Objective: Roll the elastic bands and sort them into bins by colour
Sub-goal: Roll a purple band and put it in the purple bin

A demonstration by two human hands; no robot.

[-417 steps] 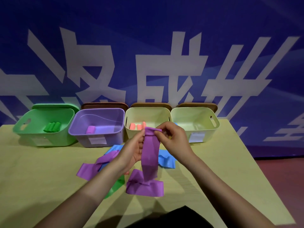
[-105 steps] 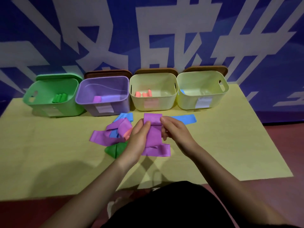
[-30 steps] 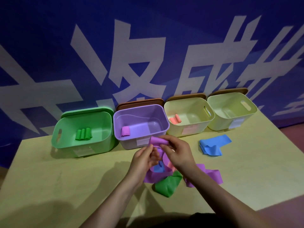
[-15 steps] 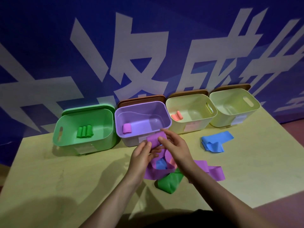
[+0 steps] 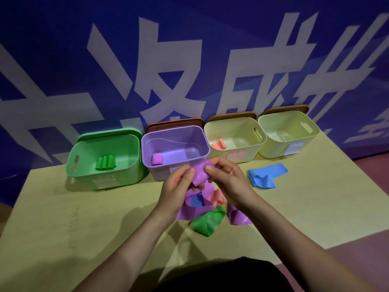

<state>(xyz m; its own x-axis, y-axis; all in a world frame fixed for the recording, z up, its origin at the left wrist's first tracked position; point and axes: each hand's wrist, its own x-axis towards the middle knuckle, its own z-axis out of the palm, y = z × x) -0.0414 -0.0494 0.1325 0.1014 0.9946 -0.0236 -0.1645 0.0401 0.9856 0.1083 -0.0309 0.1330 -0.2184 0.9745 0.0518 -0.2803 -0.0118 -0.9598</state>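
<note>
The scene is dimly lit, with a bluish cast over the blue printed backdrop (image 5: 63, 60). The pale yellow-green table (image 5: 52, 218) is lit most strongly at its middle and right side, while the left edge is darkened. Soft shadows of the forearms are thrown toward the viewer on the table. Straight lines are bent near the frame edges by the wide-angle lens. Corners are darkened and slightly softened; no glare is seen.

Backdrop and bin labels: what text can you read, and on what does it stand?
"成": large white character on the blue backdrop; its neighbours are cut off or partly hidden, not surely readable.
White labels on the green bin, purple bin and two pale yellow bins: too small and blurred to read.
</note>
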